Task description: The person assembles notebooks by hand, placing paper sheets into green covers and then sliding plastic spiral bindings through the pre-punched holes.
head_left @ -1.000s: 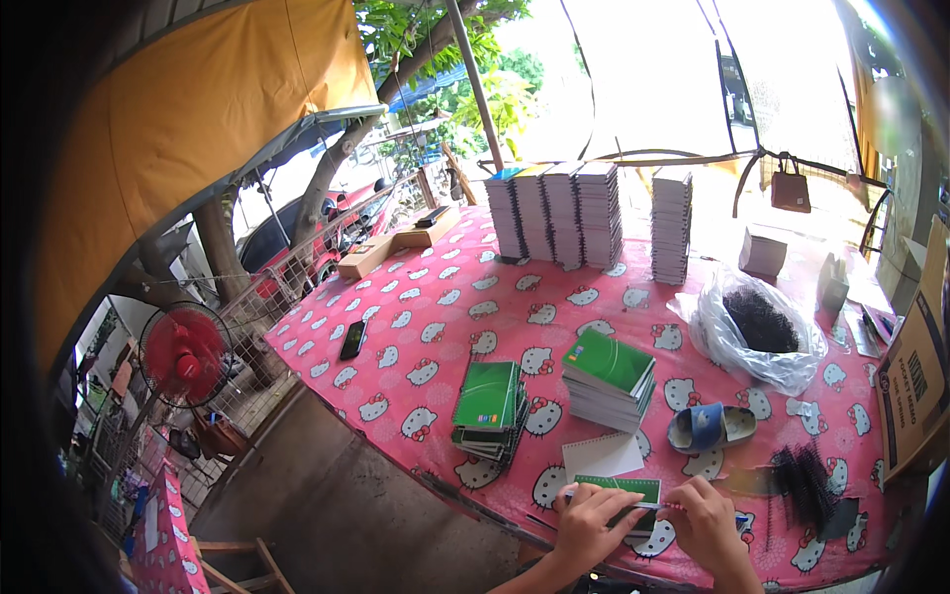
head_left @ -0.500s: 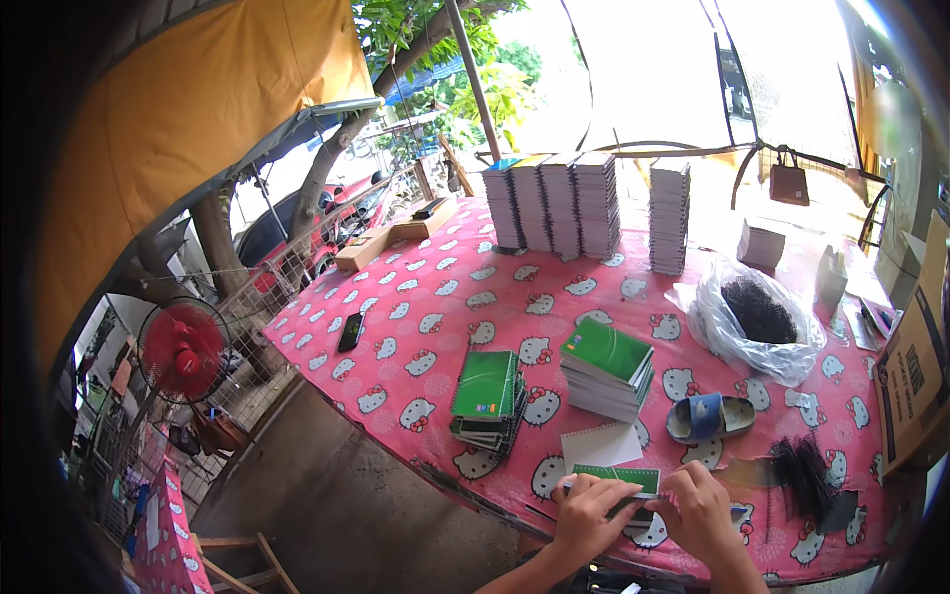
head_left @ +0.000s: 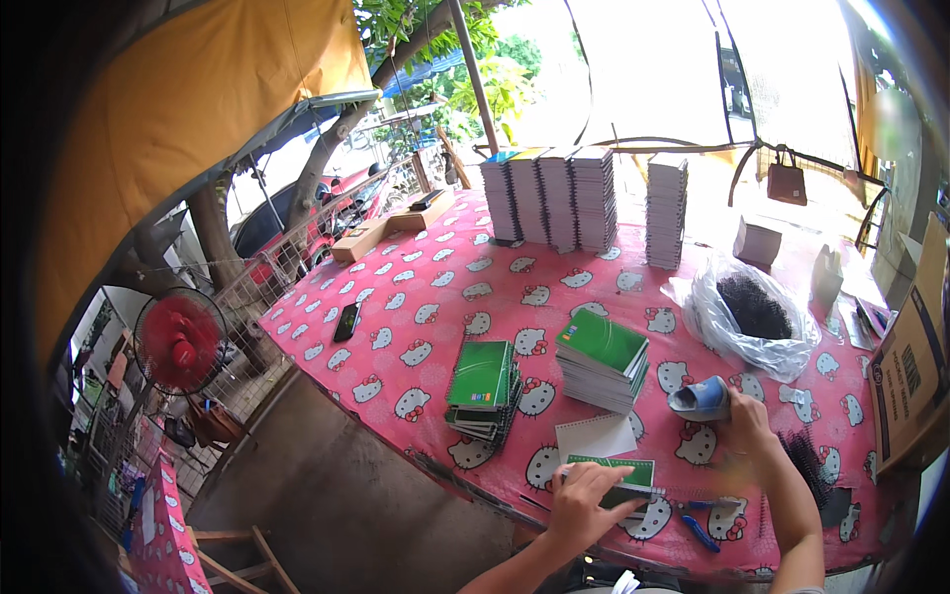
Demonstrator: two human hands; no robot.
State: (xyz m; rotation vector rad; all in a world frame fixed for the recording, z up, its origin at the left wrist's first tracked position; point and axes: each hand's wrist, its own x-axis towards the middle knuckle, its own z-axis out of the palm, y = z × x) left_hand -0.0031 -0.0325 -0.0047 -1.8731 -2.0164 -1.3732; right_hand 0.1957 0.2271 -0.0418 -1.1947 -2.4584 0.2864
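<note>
At lower centre, the left hand (head_left: pixel 584 497) grips a small green notebook (head_left: pixel 631 472) between thumb and bent fingers; beside it lie blue-handled pliers (head_left: pixel 700 533); at lower right, the right hand's (head_left: pixel 749 424) fingers grasp a blue slipper (head_left: pixel 699 399).

Looks smooth on green notebook (head_left: pixel 635 475) at near edge of table (head_left: pixel 447 339). Shows crinkled, shiny plastic on bag (head_left: pixel 774 360).

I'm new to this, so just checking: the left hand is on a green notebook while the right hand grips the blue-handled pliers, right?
Not the pliers: the head view shows the right hand on the blue slipper. The left hand is on a green notebook.
</note>
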